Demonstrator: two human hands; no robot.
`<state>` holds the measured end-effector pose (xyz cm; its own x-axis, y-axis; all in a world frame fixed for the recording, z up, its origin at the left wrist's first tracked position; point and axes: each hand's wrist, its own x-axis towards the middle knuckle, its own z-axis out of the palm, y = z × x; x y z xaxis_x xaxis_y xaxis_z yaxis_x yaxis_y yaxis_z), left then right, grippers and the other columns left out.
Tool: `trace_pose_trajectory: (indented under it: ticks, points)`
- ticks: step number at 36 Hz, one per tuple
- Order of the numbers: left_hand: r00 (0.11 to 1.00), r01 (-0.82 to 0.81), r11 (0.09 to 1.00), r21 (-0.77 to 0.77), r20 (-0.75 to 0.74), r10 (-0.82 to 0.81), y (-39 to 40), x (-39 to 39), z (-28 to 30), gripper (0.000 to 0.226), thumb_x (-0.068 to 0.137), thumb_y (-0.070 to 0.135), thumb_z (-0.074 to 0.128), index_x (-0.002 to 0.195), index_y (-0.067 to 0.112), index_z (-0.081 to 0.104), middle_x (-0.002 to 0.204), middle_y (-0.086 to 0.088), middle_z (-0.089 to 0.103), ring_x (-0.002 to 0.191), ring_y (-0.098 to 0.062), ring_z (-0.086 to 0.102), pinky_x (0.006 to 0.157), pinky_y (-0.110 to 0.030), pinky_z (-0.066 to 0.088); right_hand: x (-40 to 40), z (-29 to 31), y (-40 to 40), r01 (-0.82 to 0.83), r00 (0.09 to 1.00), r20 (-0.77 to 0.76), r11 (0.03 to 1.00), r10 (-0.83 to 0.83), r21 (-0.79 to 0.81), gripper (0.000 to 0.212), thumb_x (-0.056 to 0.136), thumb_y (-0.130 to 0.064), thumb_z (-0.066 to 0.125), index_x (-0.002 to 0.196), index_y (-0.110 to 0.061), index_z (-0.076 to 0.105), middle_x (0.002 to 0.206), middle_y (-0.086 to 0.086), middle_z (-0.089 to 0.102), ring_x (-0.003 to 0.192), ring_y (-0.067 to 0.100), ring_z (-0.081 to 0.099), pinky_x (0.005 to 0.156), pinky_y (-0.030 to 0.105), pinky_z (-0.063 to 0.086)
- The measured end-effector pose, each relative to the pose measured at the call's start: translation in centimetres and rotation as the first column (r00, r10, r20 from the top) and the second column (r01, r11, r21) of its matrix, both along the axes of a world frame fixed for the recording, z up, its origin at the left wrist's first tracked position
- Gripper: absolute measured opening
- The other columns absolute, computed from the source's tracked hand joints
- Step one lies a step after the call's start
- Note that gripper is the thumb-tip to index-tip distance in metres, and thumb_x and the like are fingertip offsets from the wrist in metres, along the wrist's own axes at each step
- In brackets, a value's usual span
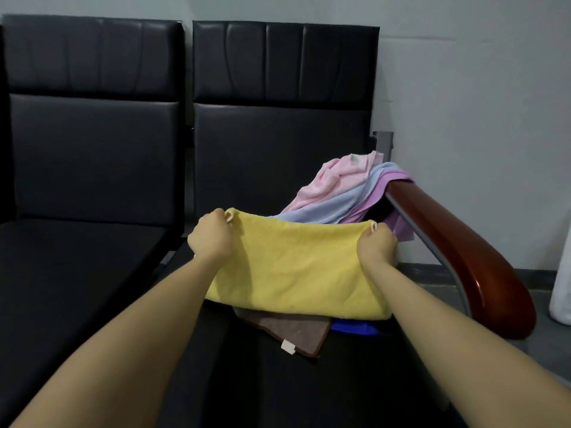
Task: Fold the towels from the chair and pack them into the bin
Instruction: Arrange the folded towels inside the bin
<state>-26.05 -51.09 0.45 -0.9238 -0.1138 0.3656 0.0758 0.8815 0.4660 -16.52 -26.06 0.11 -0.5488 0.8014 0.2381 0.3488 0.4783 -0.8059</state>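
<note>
I hold the soft yellow terry towel (296,270) at centre frame, stretched between both hands; my left hand (211,237) pinches its upper left corner beside a small hanging loop, and my right hand (377,247) pinches the upper right corner beside a second loop; both grips are closed on fabric. The towel appears doubled, its lower fold resting on the black padded chair seat (278,381).

Risks, as I judge them:

1. Each pinch takes only the corner; if one layer slips out, the fold opens and the edges misalign.
2. The fold lies over a flat brown towel with a white tag (293,332) and a blue cloth (355,330) at lower centre; lifting or dragging may pull these along or rumple them.
3. The pink towel (330,183), pale blue towel (340,202) and purple towel (392,193) drape over the glossy reddish-brown wooden armrest (463,254) at right, just behind my right hand; a backward sweep may snag them and slide the heap off.
4. The bin is not in view; I cannot tell where it stands, so the carry path is unverified.
</note>
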Motion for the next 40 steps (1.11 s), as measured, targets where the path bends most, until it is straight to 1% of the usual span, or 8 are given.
trace_pose_trajectory:
  ticks: [3,6,8,15,21,32,37,40]
  points:
    - [0.999,0.003,1.0,-0.027,0.049,-0.002,0.4,-0.9,-0.7,0.015,0.099,0.017,0.039,0.099,0.009,0.052,0.1,-0.01,0.059,0.079,-0.025,0.055,0.06,-0.034,0.039,-1.5,-1.0,0.3,0.0,0.997,0.071,0.999,-0.003,0.051,0.025,0.096,-0.014,0.04,0.11,0.001,0.054,0.122,0.021,0.054,0.114,0.039,0.05,0.097,0.048,0.04]
    - [0.991,-0.023,0.98,-0.199,0.122,0.048,0.7,-0.8,-1.7,0.046,0.099,0.042,0.035,0.124,0.005,0.046,0.124,-0.015,0.052,0.112,-0.033,0.05,0.09,-0.04,0.039,-2.2,-2.3,-0.3,-0.004,0.991,0.134,0.973,-0.027,0.229,0.028,0.092,-0.014,0.049,0.117,-0.003,0.05,0.129,0.018,0.046,0.121,0.037,0.041,0.101,0.043,0.029]
    - [0.987,-0.063,0.965,-0.254,0.127,0.098,0.9,-0.5,-2.5,0.056,0.097,0.046,0.033,0.128,0.001,0.042,0.127,-0.018,0.05,0.115,-0.034,0.048,0.094,-0.041,0.037,-2.1,-2.9,-1.2,-0.07,0.991,0.13,0.944,0.029,0.322,0.034,0.09,-0.013,0.051,0.122,-0.005,0.047,0.129,0.017,0.043,0.12,0.035,0.039,0.098,0.042,0.027]
    - [0.953,-0.089,0.975,-0.201,0.268,0.142,-0.1,1.4,-4.2,0.05,0.091,0.038,0.036,0.124,0.0,0.039,0.122,-0.019,0.052,0.111,-0.037,0.05,0.09,-0.04,0.037,-1.2,-5.3,-4.8,-0.506,0.86,0.201,0.729,0.469,0.462,0.045,0.092,-0.023,0.048,0.136,-0.016,0.042,0.134,0.004,0.046,0.121,0.026,0.04,0.1,0.036,0.027]
    - [0.929,-0.105,0.983,-0.149,0.339,0.15,-1.0,2.4,-5.8,0.049,0.095,0.045,0.03,0.114,0.002,0.042,0.106,-0.014,0.061,0.1,-0.033,0.056,0.088,-0.04,0.034,-0.4,-7.5,-5.0,-0.649,0.76,0.421,0.547,0.495,0.529,0.069,0.084,-0.06,0.004,0.144,-0.039,0.031,0.153,-0.008,0.029,0.14,0.016,0.023,0.11,0.034,0.013]
    - [0.985,-0.023,0.987,-0.158,0.162,0.049,-1.8,4.1,-4.1,0.027,0.1,0.032,0.034,0.105,0.007,0.039,0.098,-0.009,0.059,0.072,-0.023,0.048,0.058,-0.033,0.031,0.7,-8.4,-6.2,-0.661,0.738,0.591,0.528,0.326,0.534,0.059,0.089,-0.058,-0.005,0.147,-0.048,0.0,0.16,-0.008,0.003,0.147,0.021,0.003,0.116,0.047,-0.001]
    - [0.998,0.058,0.986,-0.158,0.039,-0.052,-1.5,5.0,-2.0,0.02,0.099,0.026,0.035,0.104,0.008,0.04,0.094,-0.007,0.058,0.072,-0.023,0.047,0.059,-0.033,0.032,1.7,-7.9,-7.6,-0.646,0.756,0.546,0.539,0.36,0.54,0.055,0.092,-0.044,0.013,0.142,-0.041,0.036,0.149,0.0,0.039,0.135,0.026,0.04,0.106,0.051,0.028]
    - [0.989,0.149,0.986,-0.078,-0.006,-0.15,-0.3,6.1,-0.2,0.02,0.098,0.03,0.037,0.099,0.01,0.039,0.089,-0.007,0.056,0.074,-0.025,0.048,0.062,-0.034,0.034,2.2,-8.0,-7.7,-0.665,0.741,0.539,0.552,0.401,0.503,0.059,0.089,-0.049,0.0,0.144,-0.049,0.023,0.157,-0.008,0.022,0.145,0.018,0.019,0.112,0.045,0.009]
